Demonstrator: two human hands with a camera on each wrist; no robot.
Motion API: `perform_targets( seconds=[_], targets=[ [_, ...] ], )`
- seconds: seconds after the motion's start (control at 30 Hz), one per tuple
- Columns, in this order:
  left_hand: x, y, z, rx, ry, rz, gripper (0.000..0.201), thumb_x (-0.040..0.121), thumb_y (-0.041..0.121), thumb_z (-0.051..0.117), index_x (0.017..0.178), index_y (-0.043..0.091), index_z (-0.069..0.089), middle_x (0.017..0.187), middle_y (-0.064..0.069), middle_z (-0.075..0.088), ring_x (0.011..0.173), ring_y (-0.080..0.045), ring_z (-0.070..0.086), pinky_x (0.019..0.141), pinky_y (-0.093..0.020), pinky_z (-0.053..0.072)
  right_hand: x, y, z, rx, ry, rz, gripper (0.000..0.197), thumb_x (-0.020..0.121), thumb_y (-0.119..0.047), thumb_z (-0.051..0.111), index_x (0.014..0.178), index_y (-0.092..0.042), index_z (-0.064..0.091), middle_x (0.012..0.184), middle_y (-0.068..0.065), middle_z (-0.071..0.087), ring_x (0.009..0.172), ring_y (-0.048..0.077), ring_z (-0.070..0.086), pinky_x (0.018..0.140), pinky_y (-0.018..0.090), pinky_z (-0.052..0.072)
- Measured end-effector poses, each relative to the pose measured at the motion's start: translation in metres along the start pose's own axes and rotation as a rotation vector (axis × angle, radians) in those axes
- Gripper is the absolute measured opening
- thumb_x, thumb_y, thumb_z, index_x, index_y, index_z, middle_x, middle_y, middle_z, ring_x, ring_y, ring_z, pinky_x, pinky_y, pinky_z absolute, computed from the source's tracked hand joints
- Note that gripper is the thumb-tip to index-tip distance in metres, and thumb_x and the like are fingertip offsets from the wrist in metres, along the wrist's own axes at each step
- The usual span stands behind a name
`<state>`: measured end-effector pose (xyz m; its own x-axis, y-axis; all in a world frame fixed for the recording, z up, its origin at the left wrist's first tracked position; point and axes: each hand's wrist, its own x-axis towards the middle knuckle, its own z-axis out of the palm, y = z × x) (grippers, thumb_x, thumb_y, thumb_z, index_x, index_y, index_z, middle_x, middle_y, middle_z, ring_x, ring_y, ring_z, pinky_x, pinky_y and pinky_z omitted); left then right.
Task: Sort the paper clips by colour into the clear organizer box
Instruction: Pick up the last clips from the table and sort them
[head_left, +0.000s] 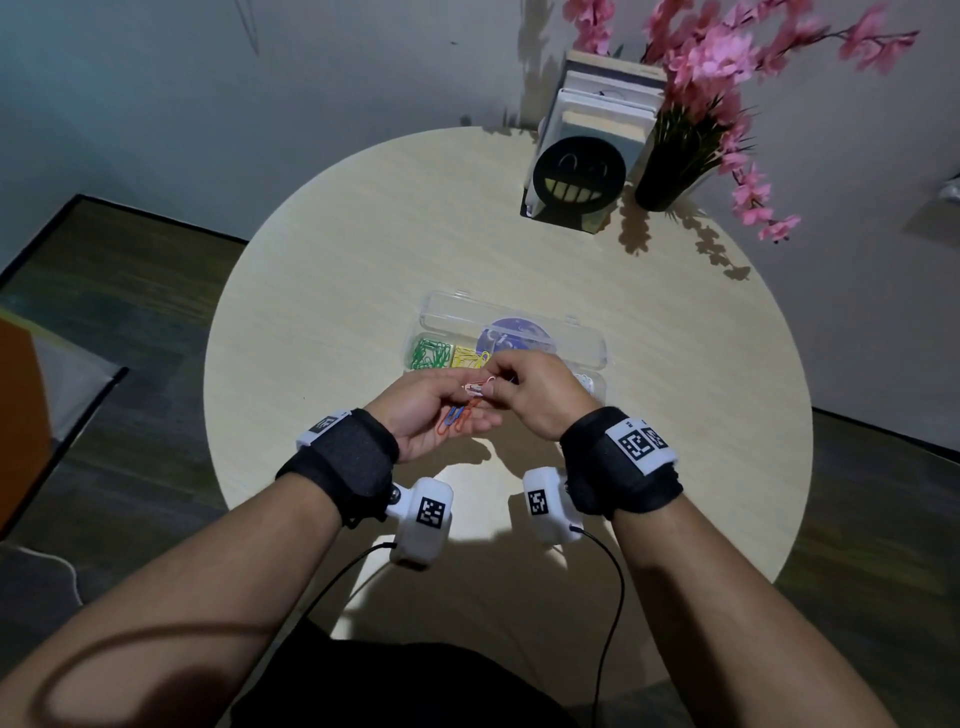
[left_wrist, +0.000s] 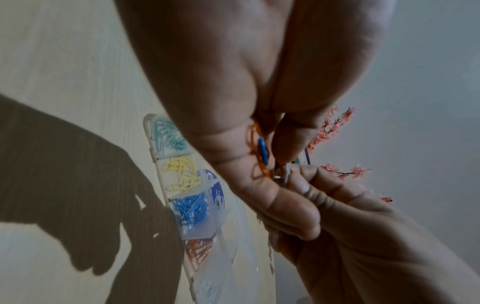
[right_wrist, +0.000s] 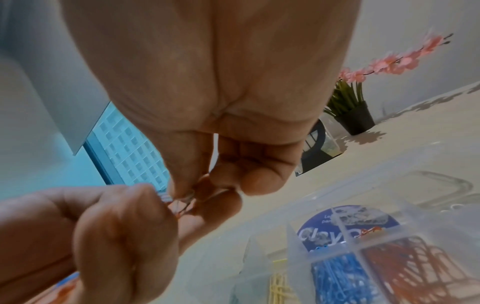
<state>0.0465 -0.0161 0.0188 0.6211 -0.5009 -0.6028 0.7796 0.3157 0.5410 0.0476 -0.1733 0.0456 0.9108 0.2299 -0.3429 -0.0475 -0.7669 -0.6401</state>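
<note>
The clear organizer box (head_left: 592, 348) lies open on the round table, with green (head_left: 431, 353) and yellow clips (head_left: 470, 358) in its left compartments. The left wrist view also shows blue (left_wrist: 189, 207), orange (left_wrist: 198, 251) and white clips (left_wrist: 207, 288) in separate compartments. Just in front of the box, my left hand (head_left: 467, 410) is palm up and holds a small bunch of orange and blue clips (head_left: 457, 418). My right hand (head_left: 493, 387) meets it from the right and pinches one pale clip (head_left: 477, 387) at the top of that bunch.
A black smiley-face bookend (head_left: 579, 176) with books stands at the table's far right. Beside it is a dark vase of pink flowers (head_left: 670, 176). The table's (head_left: 311, 291) near edge lies just below my wrists, with cables hanging from the wrist cameras.
</note>
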Motion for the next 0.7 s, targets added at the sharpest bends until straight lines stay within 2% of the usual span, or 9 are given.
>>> perform_targets(
  seconds=[0.13, 0.27, 0.33, 0.4, 0.47, 0.57, 0.63, 0.7],
  targets=[
    [0.002, -0.002, 0.005, 0.053, 0.006, 0.043, 0.024, 0.097, -0.002, 0.037, 0.105, -0.003, 0.059, 0.078, -0.018, 0.071, 0.061, -0.018, 0.069, 0.062, -0.022, 0.057, -0.004, 0.003, -0.006, 0.04, 0.025, 0.023, 0.01, 0.091, -0.018, 0.059, 0.092, -0.014, 0.069, 0.077, -0.003, 0.063, 0.074, 0.013, 0.054, 0.063, 0.022, 0.039],
    [0.007, -0.006, 0.012, 0.098, 0.035, 0.069, 0.018, 0.098, 0.004, 0.044, 0.104, -0.002, 0.059, 0.077, -0.014, 0.071, 0.057, -0.014, 0.067, 0.054, -0.017, 0.055, -0.01, 0.009, -0.006, 0.032, 0.072, 0.046, 0.011, 0.089, -0.018, 0.061, 0.092, -0.014, 0.071, 0.078, -0.002, 0.065, 0.076, 0.014, 0.057, 0.067, 0.022, 0.037],
    [0.01, -0.009, 0.016, 0.121, 0.049, 0.092, 0.018, 0.098, 0.005, 0.044, 0.103, -0.001, 0.06, 0.073, -0.01, 0.07, 0.055, -0.012, 0.065, 0.053, -0.016, 0.053, -0.011, 0.011, -0.007, 0.044, 0.106, 0.064, 0.013, 0.089, -0.018, 0.06, 0.095, -0.014, 0.072, 0.079, -0.002, 0.065, 0.077, 0.013, 0.058, 0.065, 0.021, 0.038],
    [0.012, -0.011, 0.02, 0.147, 0.069, 0.117, 0.019, 0.098, 0.006, 0.045, 0.104, 0.001, 0.062, 0.071, -0.007, 0.069, 0.054, -0.01, 0.063, 0.051, -0.015, 0.051, -0.011, 0.014, -0.008, 0.062, 0.144, 0.07, 0.014, 0.089, -0.018, 0.061, 0.096, -0.015, 0.072, 0.078, -0.003, 0.064, 0.072, 0.009, 0.057, 0.057, 0.013, 0.036],
    [0.014, -0.013, 0.024, 0.147, 0.092, 0.131, 0.019, 0.098, 0.006, 0.045, 0.105, 0.004, 0.063, 0.07, -0.005, 0.069, 0.053, -0.01, 0.062, 0.049, -0.014, 0.049, -0.013, 0.019, -0.008, 0.099, 0.174, 0.071, 0.014, 0.088, -0.017, 0.062, 0.097, -0.015, 0.073, 0.076, -0.003, 0.064, 0.061, 0.001, 0.051, 0.056, 0.008, 0.034],
    [0.017, -0.014, 0.029, 0.109, 0.11, 0.136, 0.02, 0.098, 0.005, 0.045, 0.102, 0.006, 0.064, 0.069, -0.007, 0.071, 0.052, -0.011, 0.063, 0.049, -0.015, 0.05, -0.016, 0.025, -0.007, 0.208, 0.236, 0.092, 0.014, 0.087, -0.015, 0.062, 0.095, -0.012, 0.073, 0.069, -0.007, 0.064, 0.05, -0.004, 0.049, 0.053, 0.008, 0.034],
    [0.02, -0.014, 0.031, 0.06, 0.119, 0.133, 0.021, 0.098, 0.005, 0.044, 0.102, 0.003, 0.064, 0.073, -0.012, 0.071, 0.054, -0.015, 0.065, 0.051, -0.017, 0.053, -0.017, 0.031, -0.008, 0.254, 0.28, 0.122, 0.012, 0.086, -0.014, 0.062, 0.092, -0.013, 0.073, 0.061, -0.012, 0.058, 0.049, -0.004, 0.05, 0.052, 0.007, 0.035],
    [0.023, -0.015, 0.031, 0.008, 0.135, 0.12, 0.022, 0.099, 0.006, 0.042, 0.102, 0.0, 0.063, 0.077, -0.016, 0.072, 0.058, -0.018, 0.068, 0.055, -0.021, 0.056, -0.018, 0.038, -0.011, 0.32, 0.324, 0.172, 0.009, 0.085, -0.012, 0.063, 0.09, -0.014, 0.071, 0.06, -0.011, 0.054, 0.052, 0.001, 0.048, 0.056, 0.015, 0.04]
  ],
)
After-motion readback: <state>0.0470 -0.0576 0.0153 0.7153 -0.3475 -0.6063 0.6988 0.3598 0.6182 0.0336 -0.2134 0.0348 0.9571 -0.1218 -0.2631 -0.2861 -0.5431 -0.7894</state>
